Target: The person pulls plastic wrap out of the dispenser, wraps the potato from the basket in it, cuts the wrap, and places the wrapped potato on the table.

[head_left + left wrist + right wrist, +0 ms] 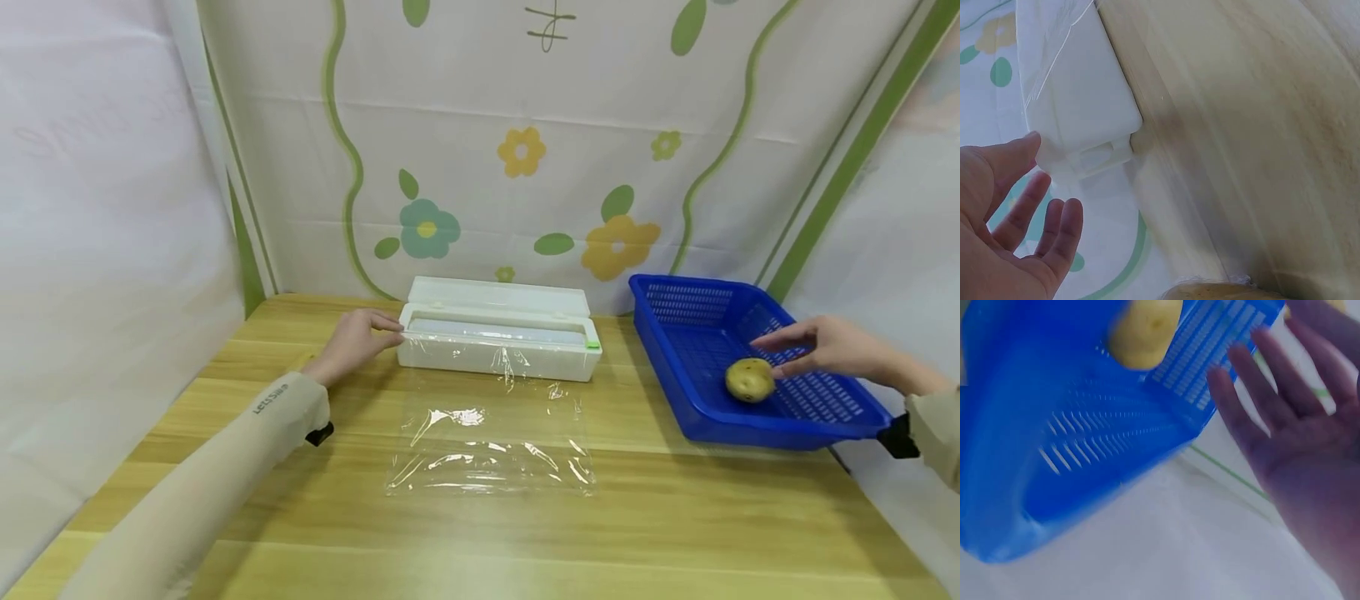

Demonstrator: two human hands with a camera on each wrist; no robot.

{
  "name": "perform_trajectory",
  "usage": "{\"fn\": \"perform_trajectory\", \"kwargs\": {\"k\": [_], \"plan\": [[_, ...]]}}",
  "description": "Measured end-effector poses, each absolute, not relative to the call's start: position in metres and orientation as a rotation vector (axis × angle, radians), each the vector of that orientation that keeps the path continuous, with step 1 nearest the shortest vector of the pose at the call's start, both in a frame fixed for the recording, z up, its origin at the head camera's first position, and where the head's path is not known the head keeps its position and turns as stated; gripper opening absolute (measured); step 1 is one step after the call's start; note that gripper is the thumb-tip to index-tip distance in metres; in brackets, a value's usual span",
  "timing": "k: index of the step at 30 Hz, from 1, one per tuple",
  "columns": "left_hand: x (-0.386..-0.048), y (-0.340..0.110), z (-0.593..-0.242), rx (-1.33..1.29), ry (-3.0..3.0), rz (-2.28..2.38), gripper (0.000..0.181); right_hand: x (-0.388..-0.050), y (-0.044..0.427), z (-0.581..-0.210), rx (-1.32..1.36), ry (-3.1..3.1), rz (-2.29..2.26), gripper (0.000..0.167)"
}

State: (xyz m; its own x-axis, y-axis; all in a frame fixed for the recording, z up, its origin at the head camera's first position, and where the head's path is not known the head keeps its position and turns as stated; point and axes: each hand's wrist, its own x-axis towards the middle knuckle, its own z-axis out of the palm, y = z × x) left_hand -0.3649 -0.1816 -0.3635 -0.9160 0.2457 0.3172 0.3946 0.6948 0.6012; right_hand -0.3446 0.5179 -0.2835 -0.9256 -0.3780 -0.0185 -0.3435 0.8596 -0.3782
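Observation:
A white cling film dispenser [498, 354] stands on the table with its lid raised. Clear cling film [487, 450] runs from it over the front and lies on the tabletop. My left hand [362, 343] is at the dispenser's left end, fingers loosely bent. In the left wrist view its thumb and forefinger are by the box's end [1094, 150], not closed round it. On the right, my right hand [832, 350] hovers over a blue plastic basket [675, 392], fingers spread. Thumb and fingers are close to a potato [750, 380] in the basket; whether they touch is unclear.
The left wrist view catches a yellowish-brown rounded thing [1210, 291] with clear film on it, mostly cut off at the bottom edge. A green slider [592, 344] sits at the dispenser's right end. A flowered cloth [480, 192] hangs behind the wooden table [675, 525].

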Motion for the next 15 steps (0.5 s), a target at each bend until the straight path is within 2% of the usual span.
{"fn": "perform_trajectory", "kwargs": {"k": [5,15], "plan": [[-0.369,-0.184,-0.366,-0.497,-2.684,-1.039,0.019,-0.363,0.523,-0.281,-0.670,2.785,-0.621,0.051],[-0.373,-0.183,-0.367,-0.481,-2.695,-1.049,0.019,-0.391,0.538,-0.293,-0.639,2.562,-0.633,0.065]]}}
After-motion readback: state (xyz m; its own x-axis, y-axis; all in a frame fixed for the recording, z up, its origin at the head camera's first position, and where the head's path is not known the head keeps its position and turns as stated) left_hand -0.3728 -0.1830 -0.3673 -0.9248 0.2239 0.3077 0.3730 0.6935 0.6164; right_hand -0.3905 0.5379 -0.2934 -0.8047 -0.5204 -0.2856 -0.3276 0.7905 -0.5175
